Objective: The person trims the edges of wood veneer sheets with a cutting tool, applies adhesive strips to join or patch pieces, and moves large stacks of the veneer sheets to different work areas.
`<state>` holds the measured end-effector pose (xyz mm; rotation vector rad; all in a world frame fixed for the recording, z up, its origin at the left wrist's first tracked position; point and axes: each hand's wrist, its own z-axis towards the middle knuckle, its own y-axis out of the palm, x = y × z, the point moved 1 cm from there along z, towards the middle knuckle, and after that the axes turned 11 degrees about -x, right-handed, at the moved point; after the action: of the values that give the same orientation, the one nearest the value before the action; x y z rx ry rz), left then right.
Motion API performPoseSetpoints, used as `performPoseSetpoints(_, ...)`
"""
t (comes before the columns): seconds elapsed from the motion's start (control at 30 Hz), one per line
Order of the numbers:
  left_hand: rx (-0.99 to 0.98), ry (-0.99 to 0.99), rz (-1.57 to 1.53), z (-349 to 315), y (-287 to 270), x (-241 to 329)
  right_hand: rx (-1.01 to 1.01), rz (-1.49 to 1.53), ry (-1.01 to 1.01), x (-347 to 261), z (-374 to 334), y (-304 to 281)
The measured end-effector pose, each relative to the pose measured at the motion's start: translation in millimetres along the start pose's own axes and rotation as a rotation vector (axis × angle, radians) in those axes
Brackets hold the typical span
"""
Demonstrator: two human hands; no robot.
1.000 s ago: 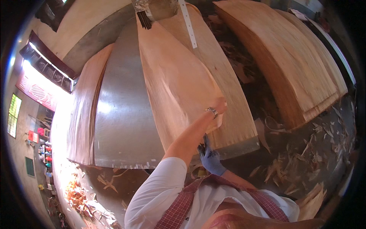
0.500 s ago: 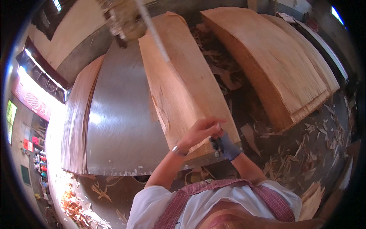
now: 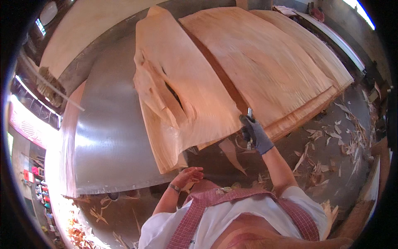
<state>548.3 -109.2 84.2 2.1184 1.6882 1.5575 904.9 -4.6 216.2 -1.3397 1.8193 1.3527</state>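
Observation:
A large, thin sheet of wood veneer (image 3: 197,95) arches over the worktop, buckled, with split holes toward its left side. Its near right corner meets the fingers of my right hand (image 3: 258,136), which wears a grey-blue glove with dark fingers. That hand is closed round a small hand tool (image 3: 249,112) with silvery metal ends; its exact kind is unclear. My bare left hand (image 3: 188,176), with a metal band at the wrist, is low by my apron. Its fingers are curled together, just below the sheet's hanging near edge, and nothing shows in them.
To the right is a thick veneer stack (image 3: 265,62), another beyond it. A shiny metal tabletop (image 3: 107,137) spreads to the left, with more layered veneer (image 3: 68,145) at its far left side. Wood scraps (image 3: 319,168) litter the floor at right; shavings (image 3: 78,228) lie lower left.
The veneer sheet has lifted and buckled, its near end now raised. My hands have parted: the left moved down and leftward, the right upward and slightly right. The view has shifted.

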Motion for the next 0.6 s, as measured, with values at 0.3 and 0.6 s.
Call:
performPoseSetpoints(0.3, 0.424, 0.502, -0.994, 210, -8, -29, 0.191, -0.219, -0.074, -145, 27, -249)
performPoseSetpoints(0.6, 0.899, 0.914, -0.752, 394, 19, 57, 0.334, -0.388, -0.065, -306, 59, -447)
